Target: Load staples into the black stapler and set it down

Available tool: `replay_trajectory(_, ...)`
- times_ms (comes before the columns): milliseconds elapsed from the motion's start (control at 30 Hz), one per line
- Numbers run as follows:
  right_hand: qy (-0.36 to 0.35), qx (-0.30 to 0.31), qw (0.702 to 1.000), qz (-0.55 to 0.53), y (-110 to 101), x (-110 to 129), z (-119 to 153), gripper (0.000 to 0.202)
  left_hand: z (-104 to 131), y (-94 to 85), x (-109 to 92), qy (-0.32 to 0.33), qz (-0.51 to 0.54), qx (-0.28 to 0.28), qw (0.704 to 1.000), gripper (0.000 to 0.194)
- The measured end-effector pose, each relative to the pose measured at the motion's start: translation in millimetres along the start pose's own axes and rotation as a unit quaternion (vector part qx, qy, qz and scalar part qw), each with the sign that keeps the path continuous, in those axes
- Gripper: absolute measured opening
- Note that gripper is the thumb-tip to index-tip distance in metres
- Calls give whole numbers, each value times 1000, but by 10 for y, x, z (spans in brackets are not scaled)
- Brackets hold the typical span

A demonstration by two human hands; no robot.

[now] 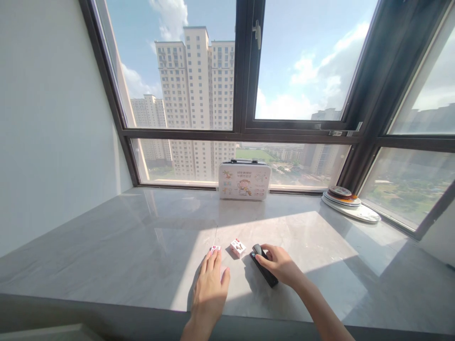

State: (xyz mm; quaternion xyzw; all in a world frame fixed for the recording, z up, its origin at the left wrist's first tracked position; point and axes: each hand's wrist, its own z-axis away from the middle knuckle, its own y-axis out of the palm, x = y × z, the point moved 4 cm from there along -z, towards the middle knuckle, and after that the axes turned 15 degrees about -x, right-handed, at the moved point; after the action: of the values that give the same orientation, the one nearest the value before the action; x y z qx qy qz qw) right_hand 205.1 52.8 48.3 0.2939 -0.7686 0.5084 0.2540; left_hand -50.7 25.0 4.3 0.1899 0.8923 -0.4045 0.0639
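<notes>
Black stapler (266,273) on counter (124,255), far end pinched in right hand (283,268) grip, long axis slanting nearer and rightward; staple box (237,248) left of grip; left hand (210,290) flat, fingertips on red-white packet (215,247).

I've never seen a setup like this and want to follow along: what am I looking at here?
There is no machine here, just a person's two bare hands. The single picture comes from a camera worn on their head, looking forward and down at a grey, marble-look ledge by a window. The left hand lies with its fingertips on a small packet, which they partly hide. The right hand holds a black stapler. Between the hands' fingers sits a small box. Farther back, a white case stands by the window, and a stack of plates lies to the right.
</notes>
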Motion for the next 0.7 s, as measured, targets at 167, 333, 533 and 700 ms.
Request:
replay_trajectory(167,20,-45,999,-24,283,41,-232,33,-6,87,-429,-12,-55,-50,997,52)
replay_trajectory(333,40,-51,997,-53,569,207,-140,31,-79,103,-561,-33,-50,-61,996,53)
replay_trajectory(533,64,-36,992,-103,644,216,257,45,-77,120,-485,-49,10,-38,998,48)
replay_trajectory(700,154,-20,967,-202,749,192,432,57,44,133,-429,-38,10,-49,998,46)
